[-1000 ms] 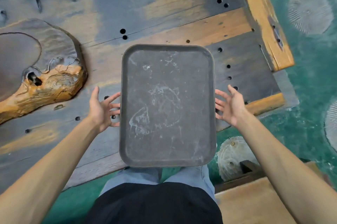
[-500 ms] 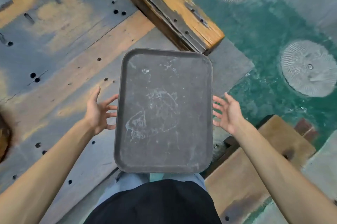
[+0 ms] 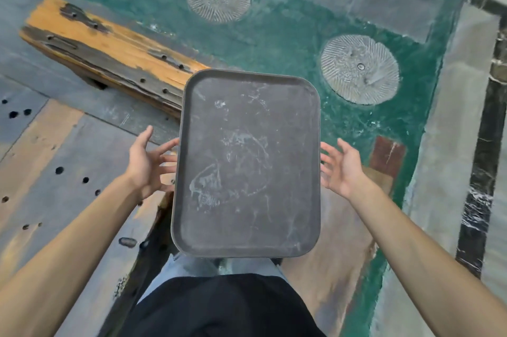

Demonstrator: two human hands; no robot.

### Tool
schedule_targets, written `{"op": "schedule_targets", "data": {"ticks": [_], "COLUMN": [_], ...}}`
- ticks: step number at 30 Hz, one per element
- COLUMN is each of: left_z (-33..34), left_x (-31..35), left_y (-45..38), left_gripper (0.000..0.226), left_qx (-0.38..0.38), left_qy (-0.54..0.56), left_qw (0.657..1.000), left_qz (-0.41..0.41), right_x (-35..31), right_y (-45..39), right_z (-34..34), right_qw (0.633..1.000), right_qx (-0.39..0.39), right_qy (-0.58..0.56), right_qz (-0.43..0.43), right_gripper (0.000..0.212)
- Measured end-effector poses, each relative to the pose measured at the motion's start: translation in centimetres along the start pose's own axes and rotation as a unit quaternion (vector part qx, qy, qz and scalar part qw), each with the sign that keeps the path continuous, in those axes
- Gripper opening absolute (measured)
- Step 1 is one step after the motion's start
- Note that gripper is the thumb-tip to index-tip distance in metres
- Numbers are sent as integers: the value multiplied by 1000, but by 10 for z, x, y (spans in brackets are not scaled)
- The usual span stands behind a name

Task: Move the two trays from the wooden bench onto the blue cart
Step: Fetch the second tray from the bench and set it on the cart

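A dark grey rectangular tray [image 3: 247, 166], scratched and smeared white, is held level in front of my body, its long side pointing away from me. My left hand [image 3: 149, 163] grips its left edge, fingers curled under the rim. At the right edge my right hand [image 3: 341, 166] holds it the same way, fingers spread. The tray hangs over the edge of the wooden bench [image 3: 55, 172] and the green floor [image 3: 288, 34]. Only this one tray shows. No blue cart is in view.
A thick orange and grey wooden beam [image 3: 109, 53] lies at the bench's far edge. Round ribbed discs [image 3: 359, 69] are set in the green floor. A low wooden block [image 3: 337, 268] stands under the tray by my legs. A grey paved strip [image 3: 461, 117] with a dark stripe runs along the right.
The view has swung right, away from the bench and toward the green floor. The tray has left the bench top and travels with both hands, still held at its sides.
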State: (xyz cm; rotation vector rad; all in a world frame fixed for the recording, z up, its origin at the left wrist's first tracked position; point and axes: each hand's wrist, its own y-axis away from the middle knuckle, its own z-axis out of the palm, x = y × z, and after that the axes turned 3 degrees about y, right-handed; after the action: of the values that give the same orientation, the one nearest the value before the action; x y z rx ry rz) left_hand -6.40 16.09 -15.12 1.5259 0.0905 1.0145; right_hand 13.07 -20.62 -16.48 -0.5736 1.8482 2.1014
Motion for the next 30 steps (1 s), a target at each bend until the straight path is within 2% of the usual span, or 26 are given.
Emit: {"op": "schedule_targets", "data": {"ticks": [10, 14, 20, 27, 30], "left_z": [179, 247, 354, 466, 522], "left_x": [99, 139, 207, 279, 301], "left_y": [-68, -114, -177, -217, -231], "left_gripper": [83, 84, 70, 71, 71], "left_qx": [-126, -146, -170, -210, -226], "left_qy": [-104, -131, -171, -244, -279], "left_qw": [987, 980, 969, 945, 932], "left_qz": [-10, -26, -47, -57, -56], "right_x": [-87, -131, -214, -284, -310], "right_y": [-15, -40, -79, -88, -93], "right_z": [-110, -142, -174, -215, -239], "right_qw": [986, 978, 965, 944, 934], "right_qx": [83, 109, 157, 171, 186], "right_qy": [-136, -172, -207, -278, -299], "right_qz": [-44, -47, -46, -57, -66], "right_gripper": [53, 51, 47, 52, 47]}}
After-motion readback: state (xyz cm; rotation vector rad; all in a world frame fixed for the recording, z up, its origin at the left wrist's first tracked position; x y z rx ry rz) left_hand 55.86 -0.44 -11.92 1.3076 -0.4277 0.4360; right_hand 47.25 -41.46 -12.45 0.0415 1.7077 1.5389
